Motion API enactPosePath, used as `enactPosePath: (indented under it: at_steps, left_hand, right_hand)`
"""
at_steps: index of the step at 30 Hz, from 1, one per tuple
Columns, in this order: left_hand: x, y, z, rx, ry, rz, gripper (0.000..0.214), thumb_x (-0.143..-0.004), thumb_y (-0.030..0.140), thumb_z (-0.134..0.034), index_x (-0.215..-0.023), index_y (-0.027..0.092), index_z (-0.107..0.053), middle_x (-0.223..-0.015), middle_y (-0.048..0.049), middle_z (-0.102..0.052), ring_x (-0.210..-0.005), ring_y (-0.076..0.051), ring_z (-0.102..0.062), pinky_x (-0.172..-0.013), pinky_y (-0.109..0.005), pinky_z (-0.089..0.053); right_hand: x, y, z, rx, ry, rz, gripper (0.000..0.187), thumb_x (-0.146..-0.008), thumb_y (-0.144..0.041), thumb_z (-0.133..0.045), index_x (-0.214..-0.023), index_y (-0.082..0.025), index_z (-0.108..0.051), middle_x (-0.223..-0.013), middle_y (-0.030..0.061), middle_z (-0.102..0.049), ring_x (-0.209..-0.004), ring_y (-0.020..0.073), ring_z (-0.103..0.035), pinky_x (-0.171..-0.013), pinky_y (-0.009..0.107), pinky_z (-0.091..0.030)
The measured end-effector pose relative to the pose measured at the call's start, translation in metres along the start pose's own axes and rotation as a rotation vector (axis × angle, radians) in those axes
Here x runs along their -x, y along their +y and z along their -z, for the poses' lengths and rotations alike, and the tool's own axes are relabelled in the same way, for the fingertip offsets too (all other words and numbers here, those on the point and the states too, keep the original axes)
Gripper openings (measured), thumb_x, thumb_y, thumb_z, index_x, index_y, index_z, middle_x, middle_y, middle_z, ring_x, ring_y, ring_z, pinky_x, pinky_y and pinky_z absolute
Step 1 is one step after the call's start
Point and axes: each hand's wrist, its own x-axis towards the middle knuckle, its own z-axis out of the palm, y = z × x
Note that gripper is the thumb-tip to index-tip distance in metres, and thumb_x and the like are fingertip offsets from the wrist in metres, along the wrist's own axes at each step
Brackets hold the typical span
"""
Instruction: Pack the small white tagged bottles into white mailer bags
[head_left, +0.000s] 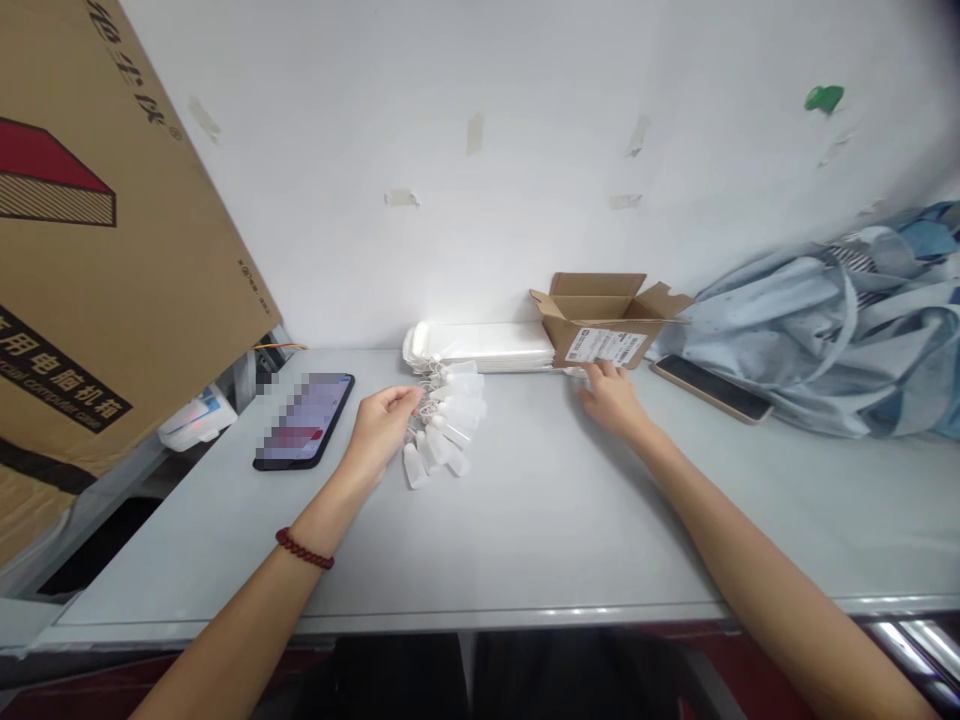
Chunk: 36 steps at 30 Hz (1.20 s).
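My left hand [386, 420] is closed in a pinch at the ring end of a bunch of translucent white tags [454, 415]. These tags have small rings or loops and fan out on the table to the right of the fingers. My right hand [611, 395] is low over the table, in front of a small open cardboard box [607, 315]. Its fingers are bent around a small whitish piece [575, 372], partly hidden, whose kind is unclear. Between the hands, against the wall, lies a stack of flat white sleeves or bags [487, 345].
A phone with a lit screen [306, 420] lies at the left, and another phone [711, 388] at the right. Light blue cloth [810, 320] is heaped on the right side. A large cardboard carton [135, 250] leans in from the left. The white wall closes off the back.
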Motion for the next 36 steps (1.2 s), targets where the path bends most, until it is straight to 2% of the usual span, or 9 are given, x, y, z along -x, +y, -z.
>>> enactPosePath:
  at_steps: [5,12,20,25,29,32,36]
  left_hand:
    - [0.000,0.002,0.001,0.030,0.015,-0.015,0.026,-0.071,0.034,-0.065,-0.085,0.012,-0.070,-0.060,0.0030,-0.054,-0.052,-0.008,-0.041,-0.053,-0.022,-0.031]
    - [0.002,0.004,0.000,0.015,0.013,-0.020,0.027,-0.072,0.031,-0.061,-0.089,0.012,-0.070,-0.063,0.0021,-0.053,-0.053,-0.009,-0.040,-0.051,-0.023,-0.028]
    - [0.004,0.004,0.001,0.014,0.005,-0.017,0.030,-0.072,0.034,-0.060,-0.090,0.012,-0.070,-0.064,0.0017,-0.052,-0.054,-0.009,-0.039,-0.052,-0.023,-0.027]
    - [0.003,0.002,0.000,0.030,-0.006,-0.033,0.033,-0.071,0.037,-0.061,-0.090,0.011,-0.070,-0.064,0.0015,-0.052,-0.054,-0.009,-0.038,-0.051,-0.023,-0.027]
    - [0.003,0.004,0.000,0.054,-0.010,-0.037,0.033,-0.070,0.038,-0.062,-0.089,0.011,-0.069,-0.064,0.0018,-0.051,-0.053,-0.009,-0.038,-0.050,-0.023,-0.027]
    - [0.006,0.008,0.000,0.089,-0.021,-0.020,0.032,-0.069,0.037,-0.064,-0.087,0.011,-0.069,-0.063,0.0025,-0.050,-0.052,-0.008,-0.037,-0.049,-0.022,-0.027]
    - [0.011,0.013,0.001,0.176,-0.118,-0.004,0.030,-0.070,0.038,-0.067,-0.085,0.012,-0.068,-0.062,0.0033,-0.047,-0.049,-0.006,-0.035,-0.045,-0.021,-0.023]
  right_hand:
    - [-0.004,0.004,-0.003,-0.002,-0.011,0.020,0.043,-0.088,-0.020,-0.041,-0.130,-0.014,-0.046,-0.133,0.0167,-0.048,-0.113,0.0341,-0.044,-0.082,0.044,-0.043]
    - [-0.007,0.005,-0.001,0.023,-0.008,0.006,0.040,-0.088,-0.024,-0.044,-0.126,-0.014,-0.049,-0.126,0.0178,-0.050,-0.108,0.0347,-0.045,-0.082,0.044,-0.041]
    - [-0.006,0.004,0.007,0.031,-0.016,-0.027,0.036,-0.086,-0.018,-0.047,-0.121,-0.012,-0.056,-0.117,0.0210,-0.051,-0.108,0.0355,-0.045,-0.083,0.043,-0.040]
    - [-0.005,0.002,0.009,-0.018,-0.031,0.023,0.030,-0.084,-0.013,-0.047,-0.111,-0.010,-0.059,-0.113,0.0195,-0.059,-0.108,0.0339,-0.049,-0.082,0.041,-0.040]
    - [-0.003,-0.005,0.011,-0.043,-0.045,0.053,0.026,-0.085,-0.015,-0.047,-0.107,-0.013,-0.059,-0.107,0.0170,-0.064,-0.106,0.0308,-0.054,-0.081,0.039,-0.040]
    - [0.001,-0.014,0.017,-0.148,0.022,0.112,0.024,-0.086,-0.018,-0.046,-0.106,-0.014,-0.058,-0.107,0.0158,-0.065,-0.106,0.0294,-0.055,-0.085,0.039,-0.040]
    - [0.016,-0.038,0.035,-0.500,0.205,0.240,0.023,-0.089,-0.030,-0.044,-0.103,-0.017,-0.058,-0.105,0.0143,-0.066,-0.103,0.0278,-0.058,-0.087,0.040,-0.042]
